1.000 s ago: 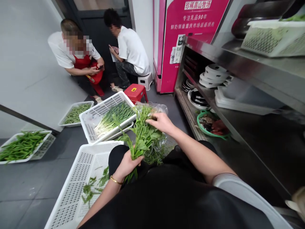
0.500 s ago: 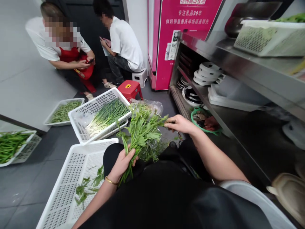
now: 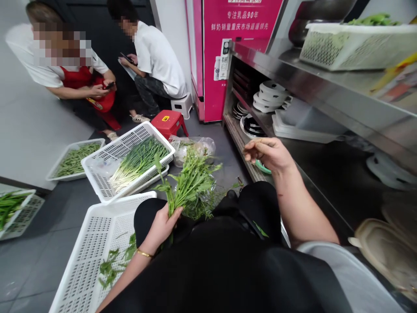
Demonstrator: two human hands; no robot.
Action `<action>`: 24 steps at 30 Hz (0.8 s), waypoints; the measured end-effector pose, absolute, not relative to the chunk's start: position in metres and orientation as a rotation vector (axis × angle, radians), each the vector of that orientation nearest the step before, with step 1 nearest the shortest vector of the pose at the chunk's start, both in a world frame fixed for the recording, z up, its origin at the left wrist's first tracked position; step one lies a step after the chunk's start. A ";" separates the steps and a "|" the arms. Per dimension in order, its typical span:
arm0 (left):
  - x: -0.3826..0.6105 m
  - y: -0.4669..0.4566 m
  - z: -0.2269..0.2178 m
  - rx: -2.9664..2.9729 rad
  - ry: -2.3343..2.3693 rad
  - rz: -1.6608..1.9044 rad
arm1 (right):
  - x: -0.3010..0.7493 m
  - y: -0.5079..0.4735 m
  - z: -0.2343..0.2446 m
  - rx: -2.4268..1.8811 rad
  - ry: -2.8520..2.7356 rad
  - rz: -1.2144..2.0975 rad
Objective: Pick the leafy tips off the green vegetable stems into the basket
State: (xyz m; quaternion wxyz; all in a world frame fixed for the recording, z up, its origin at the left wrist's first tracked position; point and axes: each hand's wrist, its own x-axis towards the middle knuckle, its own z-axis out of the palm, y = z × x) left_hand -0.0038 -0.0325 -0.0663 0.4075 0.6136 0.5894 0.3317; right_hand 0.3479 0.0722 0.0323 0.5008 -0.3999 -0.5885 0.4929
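Observation:
A bunch of leafy green stems point(image 3: 192, 182) stands out of my left hand point(image 3: 166, 221), whose fingers wrap round its lower end. My right hand point(image 3: 265, 154) is raised to the right, apart from the bunch, with its fingers curled together. Whatever is in those fingers, if anything, is too small to make out. By my left forearm lies a white perforated basket point(image 3: 76, 248) with a few loose leafy sprigs point(image 3: 110, 267) in it. Behind the bunch on the floor is a clear plastic bag point(image 3: 206, 145).
A white basket point(image 3: 86, 167) of green onions point(image 3: 138, 163) stands ahead, with a red stool point(image 3: 169, 124) behind it. Beans point(image 3: 78, 158) fill another basket at the left. Steel shelving point(image 3: 312, 93) runs along my right. Two people sit at the back.
My right hand has moved up and right, away from the bunch's leafy end. The left hand still holds the bunch, a little lower and further left. The view has shifted slightly right.

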 end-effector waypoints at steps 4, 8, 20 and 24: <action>-0.008 -0.031 -0.071 1.482 1.459 0.806 | 0.339 0.059 0.037 -1.002 -2.001 1.238; -0.006 -0.031 -0.074 1.467 1.430 0.792 | 0.302 0.065 0.026 -1.094 -2.157 0.583; 0.000 -0.034 -0.060 1.420 1.342 0.720 | 0.257 0.115 -0.012 -1.090 -2.171 0.384; -0.003 -0.036 -0.065 1.404 1.344 0.697 | 0.303 0.126 -0.013 -1.355 -1.771 0.326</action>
